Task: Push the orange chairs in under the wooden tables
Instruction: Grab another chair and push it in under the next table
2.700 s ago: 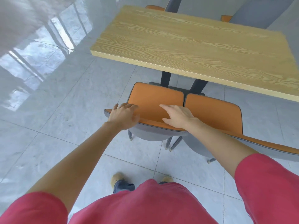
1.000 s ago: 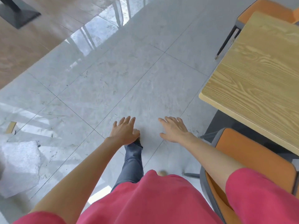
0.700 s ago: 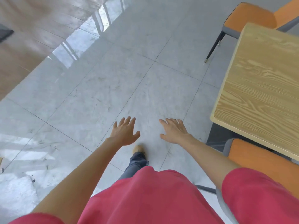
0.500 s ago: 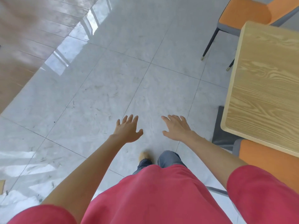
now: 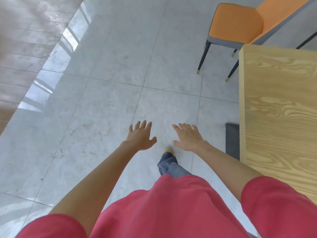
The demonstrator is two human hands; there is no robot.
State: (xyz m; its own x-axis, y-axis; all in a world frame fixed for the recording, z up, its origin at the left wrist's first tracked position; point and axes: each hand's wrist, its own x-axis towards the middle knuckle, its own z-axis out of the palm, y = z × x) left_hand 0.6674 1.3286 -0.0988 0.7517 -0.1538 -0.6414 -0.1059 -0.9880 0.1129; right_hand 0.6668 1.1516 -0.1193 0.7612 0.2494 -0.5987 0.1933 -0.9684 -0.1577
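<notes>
- The left hand (image 5: 139, 138) is held out in front of the body, palm down, fingers spread apart, gripping nothing.
- The right hand (image 5: 187, 138) is held out beside it, also palm down with fingers spread, and it too is empty.
- Both hands hang over the floor (image 5: 106, 93), a short gap between them, touching neither chair nor table.
- The chair (image 5: 235, 25) stands at the upper right, well apart from the hands; its orange seat lies fully in the open, past the far end of the table (image 5: 277, 109).
- Its backrest runs off the top right corner of the view, orange in front and grey behind.
- Two of its dark legs, with pale tips, stand on the tiles just beside the table's far left corner; a third dark leg shows further right, above the table's far edge.
- The table fills the right side, its light wood grain running along its length; its left edge is just right of the right forearm.
- A dark flat base (image 5: 232, 140) shows on the floor at the table's left edge, partly hidden under the top.
- One leg in blue jeans (image 5: 169, 167) is stepped forward below the hands, a tan shoe (image 5: 169, 149) at its end.
- Red sleeves and a red shirt (image 5: 171, 208) fill the bottom of the view.
- The floor is pale grey glossy tile with bright reflections at the left; a brownish strip lies beyond them at the far left.
</notes>
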